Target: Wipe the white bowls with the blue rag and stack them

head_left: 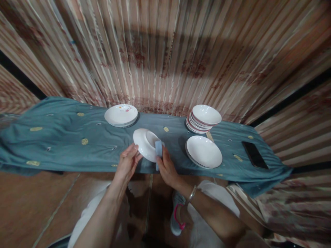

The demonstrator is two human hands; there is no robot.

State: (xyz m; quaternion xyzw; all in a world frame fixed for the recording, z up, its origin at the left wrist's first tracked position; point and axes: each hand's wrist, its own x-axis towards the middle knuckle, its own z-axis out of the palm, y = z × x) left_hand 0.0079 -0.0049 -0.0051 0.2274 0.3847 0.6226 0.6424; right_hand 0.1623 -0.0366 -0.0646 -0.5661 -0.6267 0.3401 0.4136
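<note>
Landmark: bowl stack, white with reddish rims; lower bowls mostly covered by the top one, count uncertain.

- White dish: left of and nearer than the stack, held tilted, underside and foot ring showing; inner face turned away, hidden.
- Left hand: clamped on the dish's left edge, thumb in front; other fingertips partly hidden behind.
- Right hand: closed on a pale-blue cloth against the dish's right side, covering some rim; several fingertips out of sight.
- Plain plates: piled just nearer than the stack; lower ones show only as edges.
- Flowered plates: well left of the stack; lower decoration hidden.
- Tan strip: partly covered by the stack, unidentifiable.
- Dark flat object: right of and nearer than the stack, phone-like, surface details illegible.
</note>
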